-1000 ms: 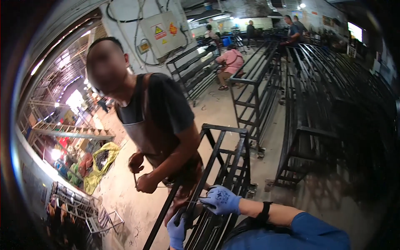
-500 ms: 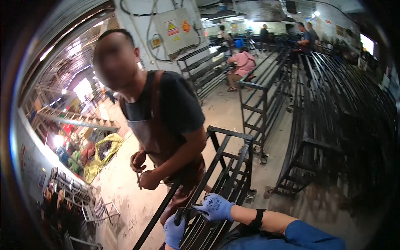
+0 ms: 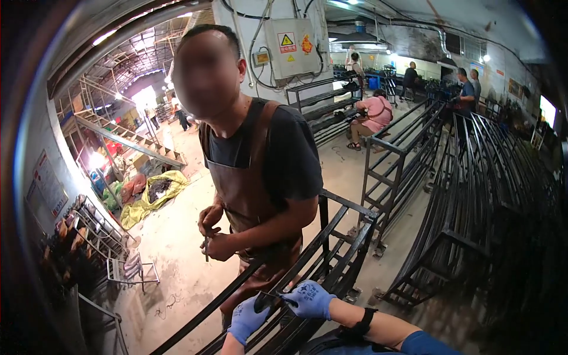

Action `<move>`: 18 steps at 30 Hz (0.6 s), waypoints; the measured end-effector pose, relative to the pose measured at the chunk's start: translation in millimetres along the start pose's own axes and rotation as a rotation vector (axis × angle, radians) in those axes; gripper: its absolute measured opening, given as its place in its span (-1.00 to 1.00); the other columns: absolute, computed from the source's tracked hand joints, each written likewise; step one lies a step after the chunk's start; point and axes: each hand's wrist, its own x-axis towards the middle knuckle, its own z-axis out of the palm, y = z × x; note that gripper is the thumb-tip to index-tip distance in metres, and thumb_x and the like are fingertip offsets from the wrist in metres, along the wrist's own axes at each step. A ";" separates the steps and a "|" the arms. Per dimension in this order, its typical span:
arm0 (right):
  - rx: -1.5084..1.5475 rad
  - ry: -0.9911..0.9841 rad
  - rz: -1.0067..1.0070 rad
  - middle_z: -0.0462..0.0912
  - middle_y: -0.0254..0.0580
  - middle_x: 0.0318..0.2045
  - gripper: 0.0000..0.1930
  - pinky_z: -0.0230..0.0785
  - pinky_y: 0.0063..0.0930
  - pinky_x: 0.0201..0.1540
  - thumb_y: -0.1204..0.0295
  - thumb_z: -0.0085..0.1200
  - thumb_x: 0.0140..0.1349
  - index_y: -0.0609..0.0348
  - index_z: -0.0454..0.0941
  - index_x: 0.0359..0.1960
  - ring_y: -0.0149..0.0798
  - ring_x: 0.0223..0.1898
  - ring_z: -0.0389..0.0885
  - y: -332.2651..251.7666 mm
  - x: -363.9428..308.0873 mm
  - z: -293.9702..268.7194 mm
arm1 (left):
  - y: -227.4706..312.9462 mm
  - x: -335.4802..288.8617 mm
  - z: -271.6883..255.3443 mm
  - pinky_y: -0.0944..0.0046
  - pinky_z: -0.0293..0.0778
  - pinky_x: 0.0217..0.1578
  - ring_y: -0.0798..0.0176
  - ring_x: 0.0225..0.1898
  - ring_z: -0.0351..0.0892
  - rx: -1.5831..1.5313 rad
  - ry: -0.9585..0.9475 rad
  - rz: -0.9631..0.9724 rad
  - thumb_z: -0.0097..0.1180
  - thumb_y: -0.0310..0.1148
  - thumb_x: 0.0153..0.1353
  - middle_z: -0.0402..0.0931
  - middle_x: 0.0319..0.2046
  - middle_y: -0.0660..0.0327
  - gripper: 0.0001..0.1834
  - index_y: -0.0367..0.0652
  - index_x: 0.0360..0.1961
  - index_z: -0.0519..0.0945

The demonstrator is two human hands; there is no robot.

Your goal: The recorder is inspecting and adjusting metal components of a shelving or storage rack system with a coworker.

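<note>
Blue-gloved like its partner, the right hand (image 3: 309, 299) pinches a thin wire (image 3: 271, 294) that runs toward the left hand (image 3: 247, 319), which is curled, though I cannot tell whether it grips; the wire sits over the black metal rack (image 3: 348, 203), well short of its far right corner, and an aproned co-worker (image 3: 251, 171) stands by the left edge

Hands (image 3: 310, 300) at rack (image 3: 349, 205), co-worker (image 3: 251, 177) opp., elec. box (image 3: 303, 62) on wall (image 3: 281, 10) behind.
</note>
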 end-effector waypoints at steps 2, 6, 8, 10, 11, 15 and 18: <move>0.012 0.048 -0.026 0.63 -0.08 -0.43 -0.64 0.46 -0.19 -0.27 0.36 0.04 0.10 0.02 0.58 -0.02 -0.02 -0.38 0.61 -1.6 -2.5 5.3 | -4.7 -1.4 1.9 0.10 0.50 -0.17 -0.10 -0.18 0.59 -0.025 -0.015 -0.021 0.15 -0.20 0.11 0.62 -0.29 -0.02 -0.69 -0.14 -0.17 0.61; 0.061 0.072 -0.024 0.61 0.02 -0.42 -0.62 0.46 -0.16 -0.24 0.36 0.02 0.13 0.03 0.56 0.02 0.03 -0.37 0.61 -7.5 -4.3 -0.7 | -26.5 1.0 2.1 0.17 0.48 -0.12 -0.02 -0.15 0.61 -0.228 -0.053 -0.083 0.15 -0.21 0.15 0.63 -0.23 0.00 -0.66 -0.18 -0.10 0.61; 0.061 0.090 -0.039 0.61 0.03 -0.39 -0.63 0.46 -0.17 -0.23 0.36 0.02 0.14 0.04 0.57 0.02 0.03 -0.35 0.61 -7.6 -2.2 -2.4 | -30.1 1.0 0.0 0.24 0.45 -0.05 0.08 -0.12 0.62 -0.324 -0.093 -0.116 0.15 -0.23 0.19 0.65 -0.18 0.04 -0.62 -0.25 -0.05 0.59; 0.064 0.104 -0.052 0.61 0.04 -0.36 -0.64 0.46 -0.17 -0.22 0.36 0.02 0.14 0.05 0.57 0.01 0.03 -0.34 0.61 -8.5 -4.3 -1.2 | -19.0 -2.1 -4.3 0.23 0.46 -0.08 0.08 -0.14 0.62 -0.320 -0.075 -0.102 0.15 -0.23 0.19 0.65 -0.19 0.04 -0.64 -0.24 -0.07 0.60; 0.051 0.077 -0.058 0.60 0.04 -0.31 -0.61 0.47 -0.17 -0.20 0.35 0.03 0.14 0.04 0.53 0.05 0.04 -0.31 0.61 -8.8 -2.8 -1.3 | -18.1 -3.2 -5.2 0.23 0.47 -0.08 0.08 -0.14 0.62 -0.335 -0.075 -0.117 0.15 -0.23 0.19 0.65 -0.19 0.04 -0.65 -0.23 -0.08 0.61; 0.001 0.010 -0.100 0.56 0.08 -0.18 -0.48 0.47 -0.17 -0.17 0.30 0.08 0.14 -0.03 0.41 0.20 0.05 -0.26 0.60 -11.2 -2.0 -6.0 | -23.7 -3.6 -2.8 0.20 0.47 -0.12 0.04 -0.18 0.61 -0.350 -0.084 -0.084 0.13 -0.19 0.22 0.64 -0.23 0.04 -0.67 -0.20 -0.12 0.62; 0.002 -0.047 -0.082 0.56 0.07 -0.14 -0.48 0.46 -0.18 -0.15 0.24 0.10 0.14 -0.12 0.42 0.20 0.05 -0.23 0.60 -13.7 -2.2 -10.9 | -18.2 -6.2 -5.9 0.18 0.46 -0.12 0.00 -0.18 0.60 -0.256 -0.085 -0.064 0.10 -0.15 0.24 0.64 -0.23 0.04 -0.67 -0.15 -0.12 0.61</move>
